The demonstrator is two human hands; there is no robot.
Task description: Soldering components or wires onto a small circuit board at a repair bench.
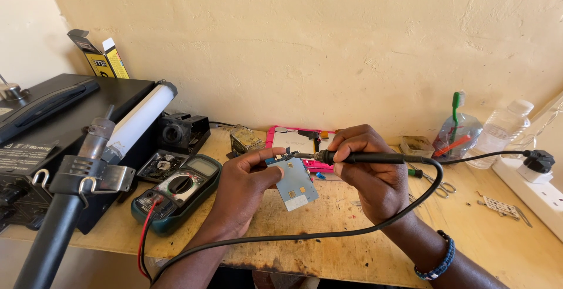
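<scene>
Evidently mid-job, the left hand (pixel 243 186) gripped a small blue circuit board (pixel 295 182) above the wooden bench (pixel 328 248) while the right hand (pixel 369 169) clasped a soldering iron (pixel 352 157), its tip touching the board's top edge.

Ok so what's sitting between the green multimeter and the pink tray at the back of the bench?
In the head view, a small clear block wrapped in wire sits between the multimeter and the pink tray, against the wall.
</scene>
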